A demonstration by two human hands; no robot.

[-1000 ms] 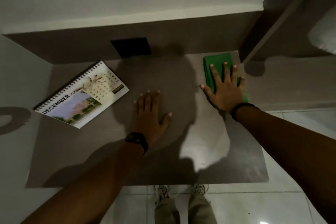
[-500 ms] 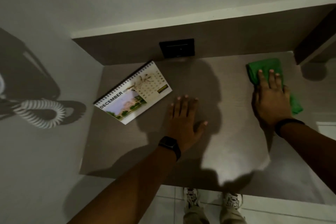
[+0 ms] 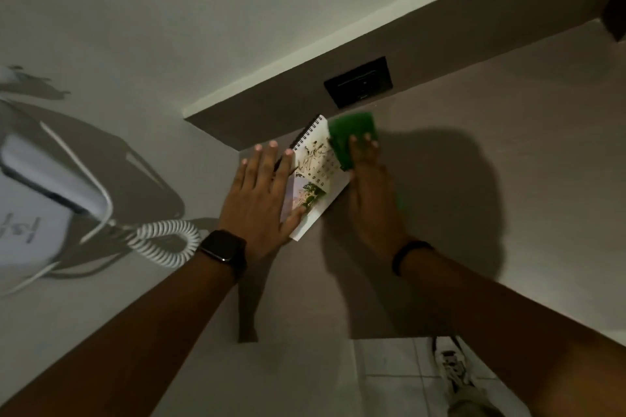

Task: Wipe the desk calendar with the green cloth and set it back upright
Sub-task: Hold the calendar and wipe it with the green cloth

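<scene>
We find the desk calendar [image 3: 315,176] lying flat on the desk [image 3: 474,179], close to the back edge and near the back left corner, its spiral binding turned toward the rear wall. The left hand [image 3: 261,196] is spread open, palm down, pressing on the left part of the calendar, fingers extended and slightly apart; it grips nothing. The right hand [image 3: 371,189] lies flat, palm down, on the green cloth [image 3: 352,134], holding it against the desk surface at the calendar's right edge. The cloth overlaps the upper right corner of the calendar page and is blurred. We note a dark watch [image 3: 222,249] on the left wrist and a black band [image 3: 408,252] on the right wrist. A black wall socket [image 3: 359,81] sits in the rear panel just behind the cloth. A white telephone [image 3: 37,203] with a coiled cord [image 3: 166,240] hangs on the wall beyond the desk's left edge.
</scene>
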